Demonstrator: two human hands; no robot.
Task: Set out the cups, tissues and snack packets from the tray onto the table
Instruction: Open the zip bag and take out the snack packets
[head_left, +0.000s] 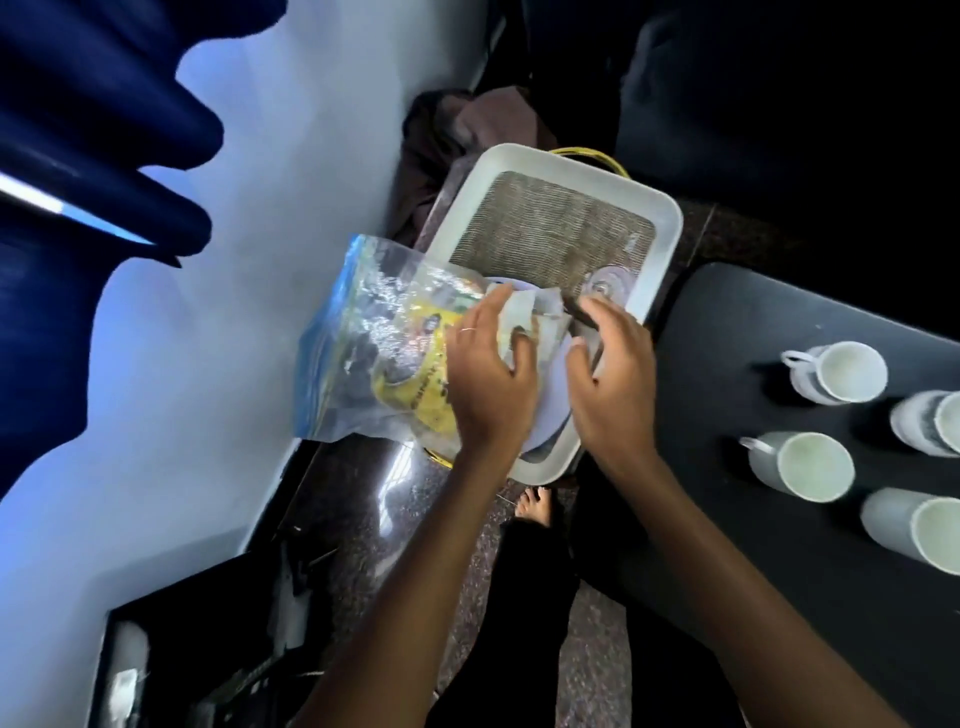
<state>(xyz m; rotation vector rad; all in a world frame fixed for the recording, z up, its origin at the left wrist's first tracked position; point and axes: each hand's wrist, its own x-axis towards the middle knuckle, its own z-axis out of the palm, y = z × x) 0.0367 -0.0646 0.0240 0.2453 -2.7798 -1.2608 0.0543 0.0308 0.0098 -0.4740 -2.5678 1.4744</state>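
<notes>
Cups done; tissues step now. Left hand (488, 369) fingers (519, 343) grip crumpled white tissues (524, 312) over the white rectangular tray (660, 218); right hand (608, 364) fingers curl loosely beside them, grip unclear. Next: carry rightward to the black surface (727, 395).

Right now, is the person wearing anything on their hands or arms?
Almost nothing. Both forearms are bare, with no sleeves, watch or gloves showing. The left hand has one thin, pale ring on a finger. The right hand shows no ring.
</notes>
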